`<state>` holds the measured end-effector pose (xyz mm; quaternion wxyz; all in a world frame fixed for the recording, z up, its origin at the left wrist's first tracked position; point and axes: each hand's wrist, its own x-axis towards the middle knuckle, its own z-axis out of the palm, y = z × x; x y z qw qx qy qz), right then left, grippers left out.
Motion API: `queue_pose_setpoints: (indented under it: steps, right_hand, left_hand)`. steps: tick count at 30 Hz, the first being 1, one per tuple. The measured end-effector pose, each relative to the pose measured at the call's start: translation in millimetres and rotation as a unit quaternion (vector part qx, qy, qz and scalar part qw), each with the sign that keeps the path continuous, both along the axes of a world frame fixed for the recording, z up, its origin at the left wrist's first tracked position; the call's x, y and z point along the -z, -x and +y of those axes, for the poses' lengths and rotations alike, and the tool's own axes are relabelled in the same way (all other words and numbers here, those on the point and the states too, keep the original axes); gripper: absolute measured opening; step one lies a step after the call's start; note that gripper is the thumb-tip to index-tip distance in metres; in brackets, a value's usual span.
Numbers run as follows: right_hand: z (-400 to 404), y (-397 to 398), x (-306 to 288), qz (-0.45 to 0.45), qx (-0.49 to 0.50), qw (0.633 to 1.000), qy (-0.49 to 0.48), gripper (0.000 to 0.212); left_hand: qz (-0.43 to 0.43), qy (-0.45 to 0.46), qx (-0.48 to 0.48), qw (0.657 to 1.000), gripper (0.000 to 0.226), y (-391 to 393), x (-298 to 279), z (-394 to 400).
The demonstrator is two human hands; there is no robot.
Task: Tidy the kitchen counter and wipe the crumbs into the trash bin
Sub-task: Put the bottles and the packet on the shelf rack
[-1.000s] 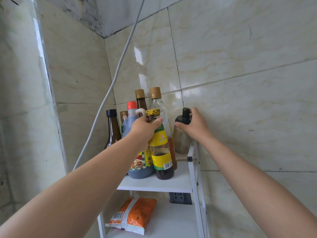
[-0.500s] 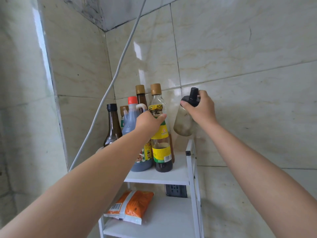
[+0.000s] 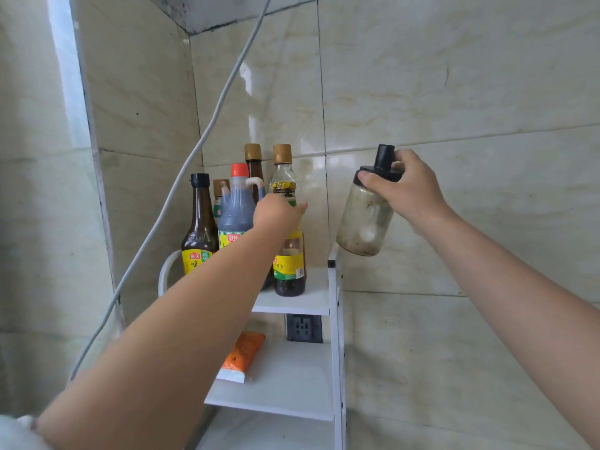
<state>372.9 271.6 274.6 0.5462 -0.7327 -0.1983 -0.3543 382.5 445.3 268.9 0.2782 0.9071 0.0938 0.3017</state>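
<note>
My right hand (image 3: pixel 407 190) grips a cloudy glass jar (image 3: pixel 365 219) by its black lid and holds it in the air, tilted, to the right of the white shelf rack (image 3: pixel 334 293). My left hand (image 3: pixel 276 212) is wrapped round a clear oil bottle with a yellow label (image 3: pixel 289 267) that stands on the top shelf. Beside it stand a blue-grey jug with a red cap (image 3: pixel 237 212), a brown bottle with a black cap (image 3: pixel 199 222) and two cork-capped bottles behind.
An orange packet (image 3: pixel 243 355) lies on the middle shelf, below a wall socket (image 3: pixel 303 328). A grey cable (image 3: pixel 181 177) runs diagonally down across the tiled corner. Tiled walls close in behind and to the left.
My right hand has lifted the jar off the top shelf and carried it right, clear of the rack. My left hand has stayed on the oil bottle.
</note>
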Motion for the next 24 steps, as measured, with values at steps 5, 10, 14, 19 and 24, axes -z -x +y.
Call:
queue_pose_setpoints:
  steps: [5, 10, 14, 19, 24]
  right_hand:
    - [-3.6, 38.2, 14.2, 0.014, -0.06, 0.998, -0.035, 0.032]
    - [29.3, 82.4, 50.7, 0.069, -0.177, 0.982, -0.011, 0.019]
    - [88.1, 100.4, 107.6, 0.112, -0.221, 0.966, 0.076, 0.025]
    - [142.2, 96.1, 173.7, 0.187, -0.199, 0.946, 0.173, 0.047]
    - [192.1, 74.5, 261.0, 0.248, -0.194, 0.922, 0.226, 0.048]
  left_hand:
    - [-0.014, 0.002, 0.003, 1.0, 0.039, 27.2, 10.4, 18.1]
    - [0.052, -0.043, -0.023, 0.997, 0.028, 74.4, 50.6, 64.4]
    - [0.153, -0.04, -0.062, 0.985, 0.022, 118.9, 101.4, 113.7]
    - [0.255, -0.08, -0.092, 0.959, 0.036, 142.1, 150.4, 151.8]
    - [0.329, -0.072, -0.087, 0.938, 0.026, 154.2, 205.4, 185.7]
